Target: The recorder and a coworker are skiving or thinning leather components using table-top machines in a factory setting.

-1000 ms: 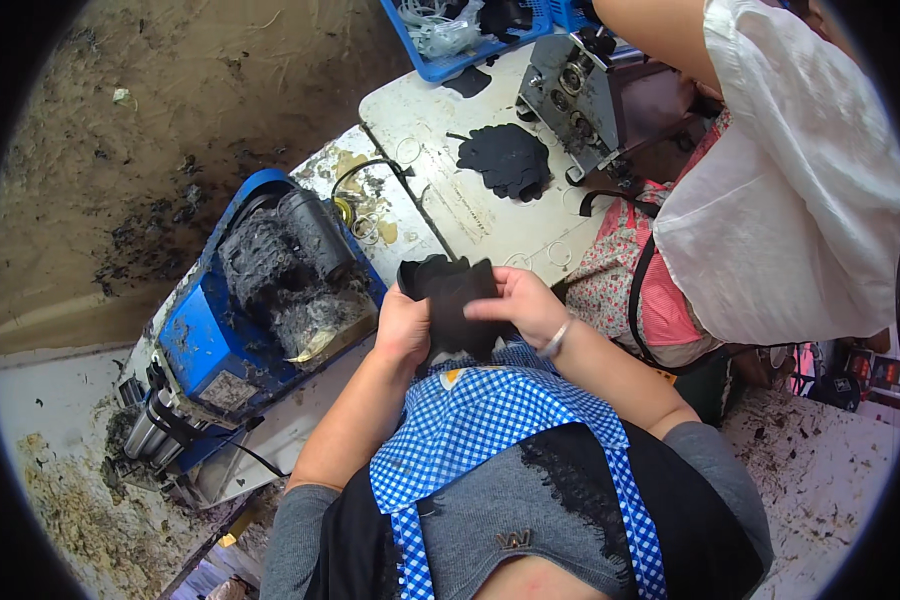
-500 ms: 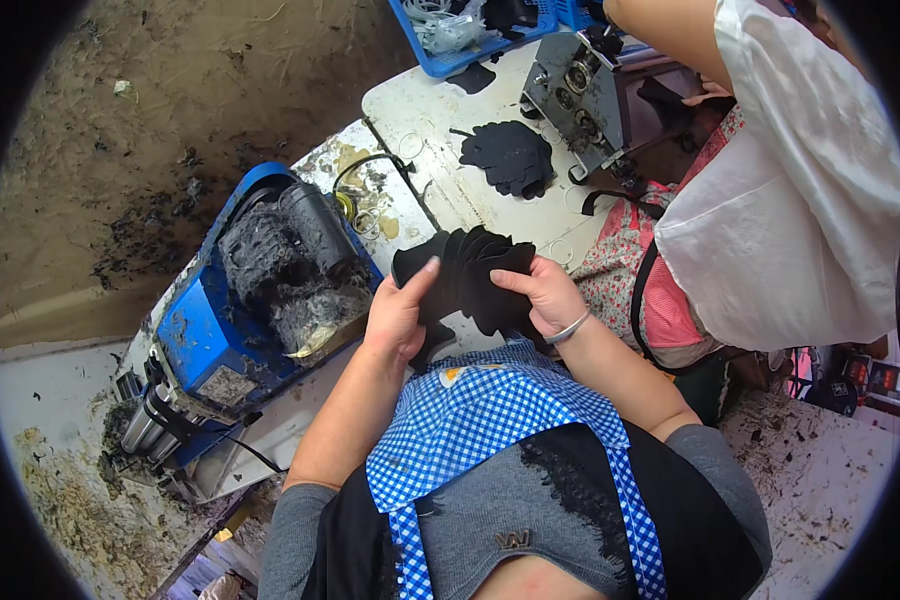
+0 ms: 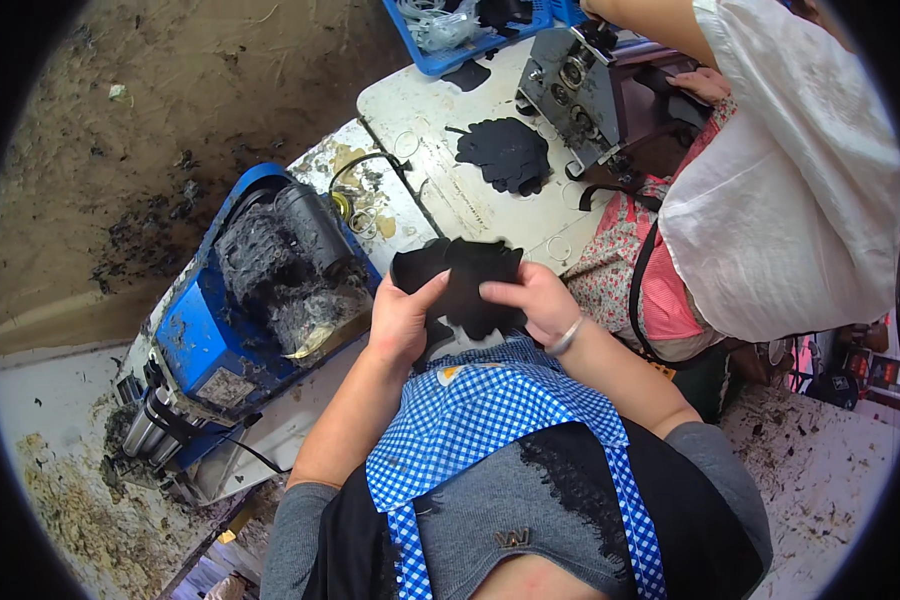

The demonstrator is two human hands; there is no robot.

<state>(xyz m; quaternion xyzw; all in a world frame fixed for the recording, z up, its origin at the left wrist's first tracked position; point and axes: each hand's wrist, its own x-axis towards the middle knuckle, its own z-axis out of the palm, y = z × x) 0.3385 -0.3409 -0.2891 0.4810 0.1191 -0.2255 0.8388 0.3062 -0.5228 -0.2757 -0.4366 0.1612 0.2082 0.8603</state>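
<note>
A brown floor [image 3: 170, 90], strewn with dark scraps, fills the upper left; right of it a stained white tabletop [image 3: 435, 205] slants up the middle, and a littered pale surface [image 3: 810, 465] shows at the lower right.

The left hand [image 3: 395, 320] grips the left side of a stack of black flat pieces [image 3: 478, 285], thumb pressed on top, the other fingers mostly hidden beneath. The right hand [image 3: 542, 305], a bracelet [image 3: 566, 337] at its wrist, pinches the right side the same way, thumb on the upper face. The stack is fanned unevenly, just above a blue checked apron [image 3: 490, 405].

At left sits a blue machine [image 3: 198, 345] heaped with grey fluff [image 3: 260, 255]. Beyond the hands lie a blue basket [image 3: 433, 66] and a pile of black pieces [image 3: 508, 156]. Further right stands a grey metal machine [image 3: 562, 95], partly hidden by a co-worker in a white top [image 3: 780, 215]; the co-worker's hand [image 3: 703, 84] rests near dark material there.
</note>
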